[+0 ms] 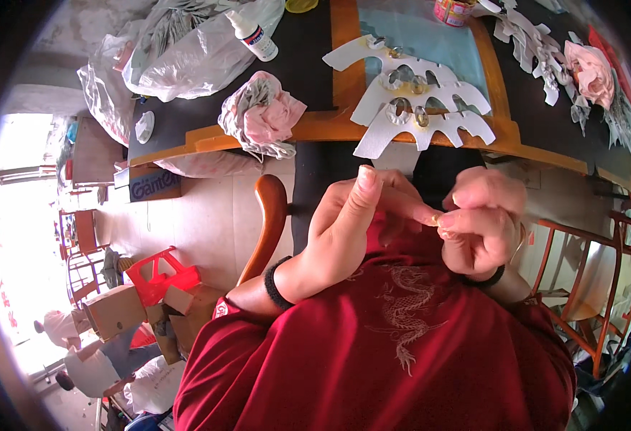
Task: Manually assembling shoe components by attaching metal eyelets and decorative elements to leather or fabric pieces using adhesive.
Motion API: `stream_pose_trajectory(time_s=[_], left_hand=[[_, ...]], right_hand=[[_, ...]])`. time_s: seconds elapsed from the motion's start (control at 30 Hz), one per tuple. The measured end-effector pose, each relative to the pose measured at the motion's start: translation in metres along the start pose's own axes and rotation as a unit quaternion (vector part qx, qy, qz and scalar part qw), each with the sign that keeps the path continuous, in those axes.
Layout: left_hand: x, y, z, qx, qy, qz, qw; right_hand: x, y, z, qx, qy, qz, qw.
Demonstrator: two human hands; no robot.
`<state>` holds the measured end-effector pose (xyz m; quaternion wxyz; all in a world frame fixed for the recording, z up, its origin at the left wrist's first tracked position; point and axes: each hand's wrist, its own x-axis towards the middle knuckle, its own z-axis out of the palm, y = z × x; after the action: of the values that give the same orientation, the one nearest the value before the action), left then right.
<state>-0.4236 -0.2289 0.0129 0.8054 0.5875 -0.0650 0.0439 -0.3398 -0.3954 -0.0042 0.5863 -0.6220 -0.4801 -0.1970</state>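
My left hand (348,226) is raised in front of my chest, with the thumb up and the forefinger stretched out to the right. My right hand (481,230) meets that fingertip and pinches a small yellowish piece (436,218) between thumb and forefinger. The piece is too small to identify. Both wrists wear a black band. Beyond the hands, on the table (323,126), lie three white arched card cut-outs (430,108) with shiny oval stones on them.
A white glue bottle (254,36), clear plastic bags (186,50) and a crumpled pink-and-grey cloth (261,115) lie on the table's left part. More white cut-outs (531,43) and a pink cloth (592,72) are at the right. A wooden chair back (269,223) and a red plastic stool (161,276) stand to my left.
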Motion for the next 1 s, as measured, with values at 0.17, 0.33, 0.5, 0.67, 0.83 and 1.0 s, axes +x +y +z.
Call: stream_pose_trajectory(time_s=[0.17, 0.33, 0.5, 0.67, 0.83, 1.0], left_hand=[[0.004, 0.009, -0.001, 0.200, 0.016, 0.064, 0.978], [-0.002, 0.002, -0.014, 0.148, 0.121, 0.041, 0.981], [-0.003, 0.006, -0.006, 0.152, 0.112, 0.136, 0.973], [0.003, 0.018, 0.000, 0.224, 0.057, 0.200, 0.952], [0.013, 0.009, -0.001, 0.332, 0.066, 0.310, 0.888], [0.009, 0.007, -0.015, 0.396, 0.078, 0.324, 0.856]], right_hand=[[-0.004, -0.003, 0.012, 0.247, 0.005, 0.205, 0.947], [0.007, -0.004, 0.001, 0.398, 0.049, 0.228, 0.887], [0.006, -0.006, 0.000, 0.399, 0.056, 0.292, 0.867], [0.006, -0.009, -0.001, 0.433, 0.017, 0.328, 0.839], [0.005, -0.009, 0.005, 0.427, -0.027, 0.323, 0.844], [0.007, -0.011, 0.004, 0.489, -0.063, 0.357, 0.793]])
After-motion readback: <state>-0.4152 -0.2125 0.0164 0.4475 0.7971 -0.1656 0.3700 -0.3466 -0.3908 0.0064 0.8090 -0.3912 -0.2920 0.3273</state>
